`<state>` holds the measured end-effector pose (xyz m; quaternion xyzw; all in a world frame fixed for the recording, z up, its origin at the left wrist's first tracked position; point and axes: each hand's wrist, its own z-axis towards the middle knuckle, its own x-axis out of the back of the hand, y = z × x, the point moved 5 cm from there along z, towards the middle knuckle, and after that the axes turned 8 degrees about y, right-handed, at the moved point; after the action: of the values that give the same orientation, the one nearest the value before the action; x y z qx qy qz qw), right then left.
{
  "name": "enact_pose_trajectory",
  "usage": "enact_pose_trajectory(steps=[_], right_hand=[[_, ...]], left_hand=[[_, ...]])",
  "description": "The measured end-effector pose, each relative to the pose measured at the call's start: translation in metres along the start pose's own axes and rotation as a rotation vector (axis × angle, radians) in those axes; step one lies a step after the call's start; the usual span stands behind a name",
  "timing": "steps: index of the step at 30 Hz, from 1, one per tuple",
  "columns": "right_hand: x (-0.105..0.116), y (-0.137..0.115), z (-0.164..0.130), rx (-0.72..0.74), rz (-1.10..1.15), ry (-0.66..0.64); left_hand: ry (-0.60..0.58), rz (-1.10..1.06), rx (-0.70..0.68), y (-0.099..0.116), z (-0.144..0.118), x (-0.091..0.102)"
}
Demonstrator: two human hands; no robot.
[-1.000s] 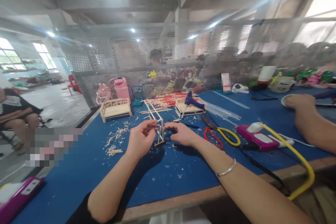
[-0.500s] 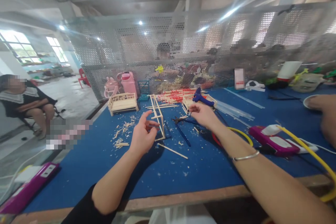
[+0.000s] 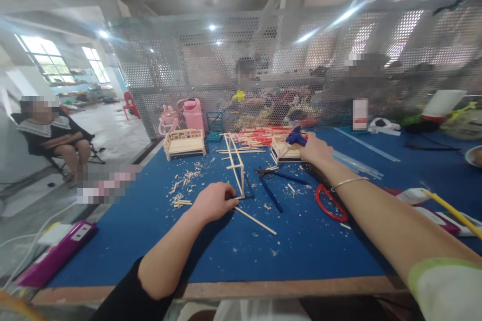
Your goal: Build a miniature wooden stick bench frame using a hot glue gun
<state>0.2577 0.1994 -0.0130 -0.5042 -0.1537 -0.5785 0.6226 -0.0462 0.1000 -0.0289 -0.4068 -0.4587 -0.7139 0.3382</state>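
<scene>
Right hand (image 3: 315,149) had left the stick frame (image 3: 236,165) and reached the blue glue gun (image 3: 295,137).
Its grip was unclear; left hand (image 3: 215,201) pinched the frame's base, steadying it.

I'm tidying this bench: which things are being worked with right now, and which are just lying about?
In use:
left hand steadying the stick frame
right hand at the blue glue gun

Lying about:
blue pliers
red scissors
loose stick
small wooden bench
pink bottle
</scene>
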Motion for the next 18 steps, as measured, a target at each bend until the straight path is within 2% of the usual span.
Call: enact_pose_trajectory(steps=[3, 5, 9, 11, 15, 18], right_hand=[[0.016, -0.003, -0.002, -0.073, -0.009, 0.133], [0.031, -0.004, -0.006, -0.089, 0.074, 0.234], [0.06, -0.006, -0.017, 0.03, 0.353, 0.304], [0.07, -0.005, -0.022, 0.05, 0.452, 0.259], [0.077, -0.004, -0.031, -0.098, 0.842, 0.088], [0.085, -0.003, -0.041, -0.118, 1.004, 0.017]], left_hand=[[-0.022, -0.006, -0.01, 0.002, 0.001, -0.002], [-0.023, -0.02, -0.006, 0.002, 0.003, -0.002], [-0.018, -0.069, 0.013, 0.002, 0.005, -0.001], [-0.006, -0.087, 0.042, 0.002, 0.005, 0.0], [0.077, -0.125, 0.141, -0.003, 0.003, 0.005], [0.187, -0.173, 0.104, -0.005, 0.006, 0.012]])
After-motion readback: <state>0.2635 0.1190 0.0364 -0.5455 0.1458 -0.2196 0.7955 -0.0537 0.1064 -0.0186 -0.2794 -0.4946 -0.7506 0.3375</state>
